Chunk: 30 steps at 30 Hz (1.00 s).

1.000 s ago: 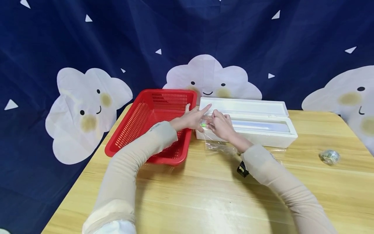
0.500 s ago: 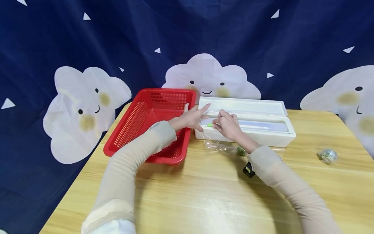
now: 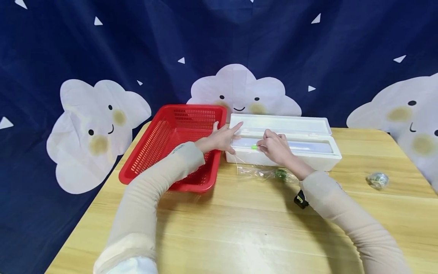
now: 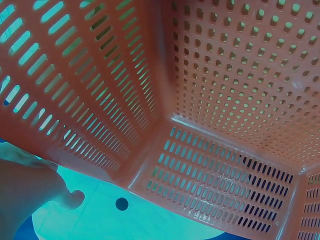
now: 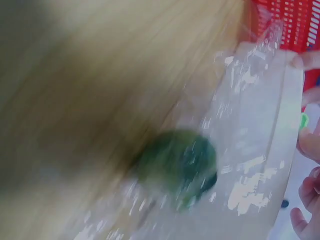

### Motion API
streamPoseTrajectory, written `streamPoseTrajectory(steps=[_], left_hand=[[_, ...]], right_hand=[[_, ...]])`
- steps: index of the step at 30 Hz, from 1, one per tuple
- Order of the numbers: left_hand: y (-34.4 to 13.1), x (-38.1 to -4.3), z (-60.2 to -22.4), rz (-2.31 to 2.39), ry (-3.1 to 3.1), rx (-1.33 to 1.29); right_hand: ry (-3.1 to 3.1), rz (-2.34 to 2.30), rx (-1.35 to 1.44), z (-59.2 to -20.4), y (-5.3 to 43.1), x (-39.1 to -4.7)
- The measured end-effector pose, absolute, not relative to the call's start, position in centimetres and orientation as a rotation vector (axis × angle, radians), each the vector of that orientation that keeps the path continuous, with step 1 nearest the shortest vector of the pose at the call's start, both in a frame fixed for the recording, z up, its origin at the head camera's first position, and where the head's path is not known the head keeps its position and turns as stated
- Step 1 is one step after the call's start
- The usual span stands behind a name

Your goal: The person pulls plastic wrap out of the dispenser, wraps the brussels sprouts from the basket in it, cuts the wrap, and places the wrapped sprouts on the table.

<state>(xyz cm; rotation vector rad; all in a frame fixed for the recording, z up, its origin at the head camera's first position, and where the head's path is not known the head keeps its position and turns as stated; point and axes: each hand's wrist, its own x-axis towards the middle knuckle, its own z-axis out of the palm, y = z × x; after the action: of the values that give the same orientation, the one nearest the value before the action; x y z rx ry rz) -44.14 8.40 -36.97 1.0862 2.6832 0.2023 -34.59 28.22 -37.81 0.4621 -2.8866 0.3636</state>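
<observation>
A long white cling film box (image 3: 316,163) lies across the back of the table with its lid raised. My right hand (image 3: 276,149) pinches a small bright green slide cutter (image 3: 254,147) on the track along its top. My left hand (image 3: 221,139), fingers spread, presses on the box's left end beside the basket. From the box's front hangs clear cling film (image 3: 253,171) down onto the table. Under that film lies a round green thing (image 5: 177,167), blurred in the right wrist view. Basket walls fill most of the left wrist view, with part of the left hand at lower left.
A red plastic basket (image 3: 215,179) stands directly left of the box, under my left forearm. At the right of the table (image 3: 260,236) sits a round film-wrapped bundle (image 3: 378,180). A dark blue curtain (image 3: 164,45) with clouds hangs behind.
My right hand has slid the green cutter rightward along the box, from beside the left hand. The left hand keeps its place on the box end. The round green thing is now uncovered by the arm.
</observation>
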Motion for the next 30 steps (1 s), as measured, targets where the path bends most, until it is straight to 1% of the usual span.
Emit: streamPoseTrajectory(steps=[9,19,24,30], left_hand=[[7.5,-44.4,-36.4,0.198,2.694,1.072],[8.4,-44.3,-36.9,0.218,2.664,1.097],[8.1,-44.3,-36.8,0.224,2.689,1.083],[8.0,-44.0,-36.7,0.262,2.678,1.092]], right_hand=[[-2.854,0.377,0.425,-37.4,33.2,-32.9],[-2.837,0.344,0.424,-37.5,37.5,-31.0],[-2.789,0.331,0.4,-37.2,40.2,-29.8],[-2.766,0.344,0.407,-37.2,41.8,-29.0]])
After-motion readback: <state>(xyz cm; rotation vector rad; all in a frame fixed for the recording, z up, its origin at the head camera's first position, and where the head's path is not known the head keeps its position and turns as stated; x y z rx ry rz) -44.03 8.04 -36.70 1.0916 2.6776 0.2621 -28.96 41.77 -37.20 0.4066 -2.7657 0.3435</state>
